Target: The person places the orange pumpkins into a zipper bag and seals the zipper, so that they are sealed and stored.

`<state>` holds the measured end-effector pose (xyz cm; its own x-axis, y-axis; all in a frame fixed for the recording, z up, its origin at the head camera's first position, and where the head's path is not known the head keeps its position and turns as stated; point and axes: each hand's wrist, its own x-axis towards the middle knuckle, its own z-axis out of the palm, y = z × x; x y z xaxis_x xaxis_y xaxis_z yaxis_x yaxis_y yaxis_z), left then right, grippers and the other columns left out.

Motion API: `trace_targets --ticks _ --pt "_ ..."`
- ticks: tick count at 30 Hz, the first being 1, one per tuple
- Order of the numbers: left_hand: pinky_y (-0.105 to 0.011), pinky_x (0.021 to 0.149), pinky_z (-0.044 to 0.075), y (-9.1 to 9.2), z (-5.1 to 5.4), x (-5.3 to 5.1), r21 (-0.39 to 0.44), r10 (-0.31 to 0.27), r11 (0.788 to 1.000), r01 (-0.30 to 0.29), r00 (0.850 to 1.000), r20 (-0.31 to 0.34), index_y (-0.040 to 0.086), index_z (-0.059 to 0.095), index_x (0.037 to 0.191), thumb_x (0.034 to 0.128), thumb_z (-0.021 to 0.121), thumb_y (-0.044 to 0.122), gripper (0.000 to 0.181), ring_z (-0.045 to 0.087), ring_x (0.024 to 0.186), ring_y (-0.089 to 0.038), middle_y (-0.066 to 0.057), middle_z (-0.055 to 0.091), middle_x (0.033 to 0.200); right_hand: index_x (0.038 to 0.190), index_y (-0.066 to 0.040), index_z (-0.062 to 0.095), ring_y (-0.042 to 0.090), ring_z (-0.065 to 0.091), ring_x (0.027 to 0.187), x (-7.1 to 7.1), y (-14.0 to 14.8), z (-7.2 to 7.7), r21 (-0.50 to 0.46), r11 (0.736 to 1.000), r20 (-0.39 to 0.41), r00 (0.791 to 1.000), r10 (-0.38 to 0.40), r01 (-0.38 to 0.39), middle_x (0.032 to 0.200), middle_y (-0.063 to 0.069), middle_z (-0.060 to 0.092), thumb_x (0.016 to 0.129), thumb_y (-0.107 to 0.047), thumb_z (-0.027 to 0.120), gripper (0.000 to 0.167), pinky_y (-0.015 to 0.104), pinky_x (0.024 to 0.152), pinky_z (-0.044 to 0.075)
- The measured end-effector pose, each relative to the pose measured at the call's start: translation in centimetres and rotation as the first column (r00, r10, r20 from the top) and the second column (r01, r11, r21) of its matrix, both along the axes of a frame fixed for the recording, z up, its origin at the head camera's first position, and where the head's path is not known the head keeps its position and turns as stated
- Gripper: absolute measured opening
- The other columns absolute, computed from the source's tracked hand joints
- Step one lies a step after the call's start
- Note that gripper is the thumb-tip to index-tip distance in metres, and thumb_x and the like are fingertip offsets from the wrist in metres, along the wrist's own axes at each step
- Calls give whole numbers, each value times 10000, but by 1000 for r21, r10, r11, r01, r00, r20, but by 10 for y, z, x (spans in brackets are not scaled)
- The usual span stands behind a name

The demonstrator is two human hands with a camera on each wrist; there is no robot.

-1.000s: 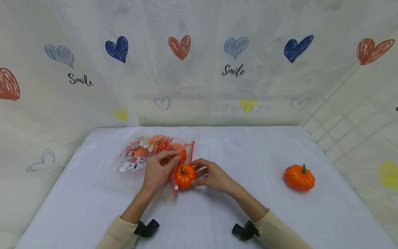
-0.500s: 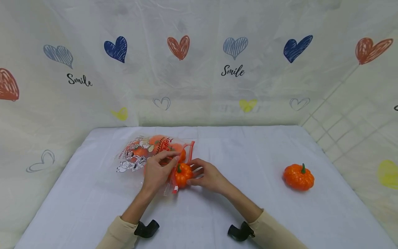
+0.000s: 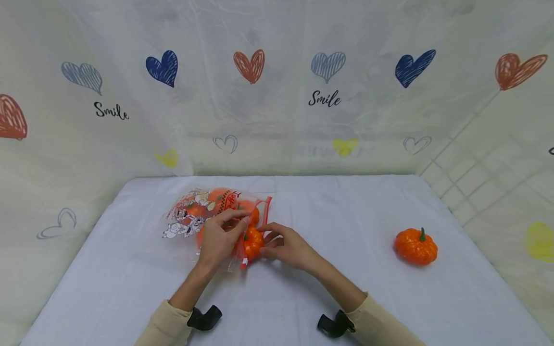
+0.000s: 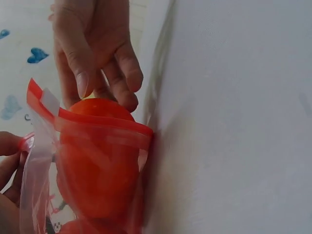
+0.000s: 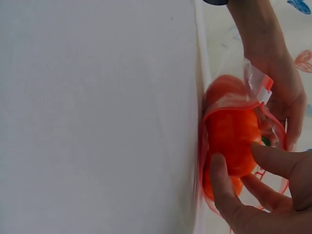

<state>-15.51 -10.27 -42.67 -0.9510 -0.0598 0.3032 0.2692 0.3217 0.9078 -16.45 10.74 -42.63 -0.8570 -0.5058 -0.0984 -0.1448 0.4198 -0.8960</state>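
A clear zip bag [image 3: 186, 223] with red trim and cartoon print lies on the table, several orange pumpkins showing through it. My left hand [image 3: 220, 238] pinches the bag's edge at its mouth. An orange toy pumpkin [image 3: 253, 243] sits in that mouth, most of it past the red zip strip [image 4: 107, 122] in the left wrist view. My right hand [image 3: 287, 245] holds its outer end, thumb on one side and fingers on the other, as the right wrist view shows around the pumpkin [image 5: 234, 139]. The left palm is hidden in the head view.
Another orange pumpkin [image 3: 416, 246] with a green stem rests alone at the right of the white-covered table [image 3: 346, 211]. Behind the table hangs a pale curtain [image 3: 277, 115] with printed hearts. Black wrist camera mounts [image 3: 204, 318] sit at both wrists.
My right hand has moved left, pushing the pumpkin further into the bag's mouth; its stem now lies by the red strip. The left hand has stayed in place on the bag.
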Motion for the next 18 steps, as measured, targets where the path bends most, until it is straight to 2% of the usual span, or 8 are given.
trace_targets --ticks 6,14,18 --pt "-202 795 546 0 -2 0 -6 13 1000 -13 1000 -12 197 814 1094 943 783 279 174 666 906 -189 -20 776 1098 1368 -106 631 185 734 937 1 1 -3 -31 999 48 998 39 -37 1117 120 734 960 -106 729 419 331 867 629" --pt "-196 805 541 0 -3 1 5 9 1000 -9 1000 -9 200 810 1112 949 775 268 180 648 922 -196 -17 765 1126 1382 -104 623 226 739 938 2 -1 -3 -26 996 46 995 88 -87 1121 120 748 966 -104 720 427 292 816 619" --pt "-188 815 547 0 -1 2 5 5 1000 -5 1000 -3 191 806 1129 954 767 247 187 641 942 -199 -27 766 1141 1381 -107 617 209 729 953 0 2 -2 -14 996 55 995 89 -88 1160 112 741 970 -146 726 427 318 805 625"
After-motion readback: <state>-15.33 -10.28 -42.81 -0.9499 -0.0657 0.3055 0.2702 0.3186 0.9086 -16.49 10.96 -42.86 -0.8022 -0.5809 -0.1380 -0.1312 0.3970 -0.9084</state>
